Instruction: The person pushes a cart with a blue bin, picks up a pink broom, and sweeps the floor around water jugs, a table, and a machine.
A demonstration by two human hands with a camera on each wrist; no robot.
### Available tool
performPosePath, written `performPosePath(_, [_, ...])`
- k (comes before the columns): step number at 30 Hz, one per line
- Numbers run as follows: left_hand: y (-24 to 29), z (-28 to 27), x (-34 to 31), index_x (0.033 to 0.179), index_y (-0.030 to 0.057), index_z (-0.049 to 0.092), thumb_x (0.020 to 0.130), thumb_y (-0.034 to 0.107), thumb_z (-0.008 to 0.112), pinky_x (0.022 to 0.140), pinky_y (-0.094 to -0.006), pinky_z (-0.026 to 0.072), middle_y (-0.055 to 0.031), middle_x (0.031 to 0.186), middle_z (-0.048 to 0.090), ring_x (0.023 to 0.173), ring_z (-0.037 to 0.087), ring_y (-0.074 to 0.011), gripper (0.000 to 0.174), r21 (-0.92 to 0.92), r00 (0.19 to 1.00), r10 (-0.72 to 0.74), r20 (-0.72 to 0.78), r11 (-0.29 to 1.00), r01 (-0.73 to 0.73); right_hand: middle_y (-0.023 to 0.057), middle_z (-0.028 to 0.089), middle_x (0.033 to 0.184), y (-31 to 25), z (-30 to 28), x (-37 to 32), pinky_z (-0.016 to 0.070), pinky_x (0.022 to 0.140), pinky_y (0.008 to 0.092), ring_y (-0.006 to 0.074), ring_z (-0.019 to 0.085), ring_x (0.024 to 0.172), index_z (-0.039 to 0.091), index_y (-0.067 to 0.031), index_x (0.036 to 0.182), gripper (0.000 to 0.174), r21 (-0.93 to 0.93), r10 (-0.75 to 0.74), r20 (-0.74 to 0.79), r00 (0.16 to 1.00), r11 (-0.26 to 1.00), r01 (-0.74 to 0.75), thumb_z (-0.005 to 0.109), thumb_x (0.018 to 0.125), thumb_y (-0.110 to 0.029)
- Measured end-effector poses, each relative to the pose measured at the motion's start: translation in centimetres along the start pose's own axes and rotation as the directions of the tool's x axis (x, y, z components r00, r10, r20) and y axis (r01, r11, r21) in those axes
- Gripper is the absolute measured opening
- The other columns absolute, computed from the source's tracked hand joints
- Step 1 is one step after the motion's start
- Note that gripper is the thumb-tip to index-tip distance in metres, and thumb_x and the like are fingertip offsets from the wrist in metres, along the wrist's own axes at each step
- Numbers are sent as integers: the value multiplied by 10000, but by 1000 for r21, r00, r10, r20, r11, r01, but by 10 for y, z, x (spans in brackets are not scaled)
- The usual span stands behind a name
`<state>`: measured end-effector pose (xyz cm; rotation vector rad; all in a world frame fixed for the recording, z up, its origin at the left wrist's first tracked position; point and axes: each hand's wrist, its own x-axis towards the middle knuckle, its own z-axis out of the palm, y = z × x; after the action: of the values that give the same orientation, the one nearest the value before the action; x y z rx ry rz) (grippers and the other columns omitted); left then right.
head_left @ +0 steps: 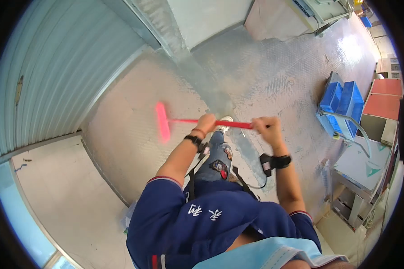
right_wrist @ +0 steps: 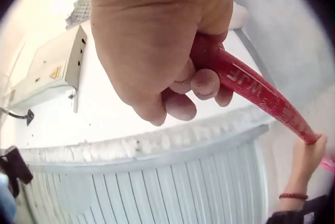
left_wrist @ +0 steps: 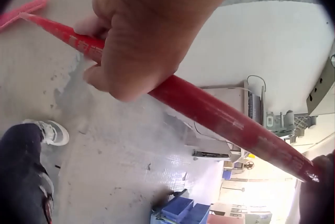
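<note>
A red pole (head_left: pixel 233 124) with a pink head (head_left: pixel 163 122) lies across the front of the body, its head at the left over the floor and blurred in the head view. My left hand (head_left: pixel 206 123) grips the pole partway along; in the left wrist view the left hand (left_wrist: pixel 138 41) has its fingers wrapped round the red pole (left_wrist: pixel 209 111). Near the pole's other end, my right hand (head_left: pixel 268 128) holds on. The right wrist view shows the right hand (right_wrist: pixel 162 41) with fingers curled round the red pole (right_wrist: pixel 256 90).
Blue crates (head_left: pixel 343 103) stand on the floor (head_left: pixel 274 76) at the right, near a metal-topped table (head_left: pixel 363 163). A ribbed shutter (head_left: pixel 54 67) runs along the left. A white cabinet (head_left: pixel 278 20) is at the top. One shoe (head_left: pixel 225 122) shows beneath the pole.
</note>
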<state>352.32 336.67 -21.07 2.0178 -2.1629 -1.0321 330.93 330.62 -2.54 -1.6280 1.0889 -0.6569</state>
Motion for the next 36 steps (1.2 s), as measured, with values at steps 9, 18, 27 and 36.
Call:
performPosePath(9, [238, -72, 230, 661, 22, 610, 597, 130, 607, 650, -397, 486, -200, 710, 595, 717, 593, -330, 125, -213, 920, 365, -145, 896, -389, 51, 487, 482, -104, -192, 55, 295, 412, 244, 91, 407, 421, 526, 25, 550, 222, -448, -59, -281, 958, 891, -77, 564, 755, -51])
performPosePath(18, [270, -151, 245, 663, 30, 612, 599, 152, 614, 631, -387, 487, -167, 685, 595, 690, 595, -319, 138, -120, 890, 444, -104, 882, -455, 75, 474, 486, -113, -258, 74, 365, 431, 257, 147, 466, 441, 419, 3, 474, 280, -168, -360, -379, 852, 933, 319, 445, 751, -34])
performPosePath(27, [115, -104, 352, 679, 19, 620, 622, 139, 604, 629, -413, 484, -190, 729, 598, 718, 589, -343, 134, 142, 974, 208, 94, 965, -220, 12, 497, 467, 70, -230, 186, 308, 415, 208, 40, 398, 437, 581, 18, 586, 236, 73, 46, -361, 932, 997, -21, 556, 785, -105])
performPosePath(36, [374, -107, 403, 686, 25, 631, 633, 127, 579, 629, -407, 486, -184, 700, 597, 708, 598, -327, 126, -40, 861, 492, 128, 870, -492, 43, 497, 482, 0, -411, 112, 362, 440, 219, 83, 419, 422, 476, 17, 498, 350, -220, -115, -565, 817, 975, -14, 458, 839, -60])
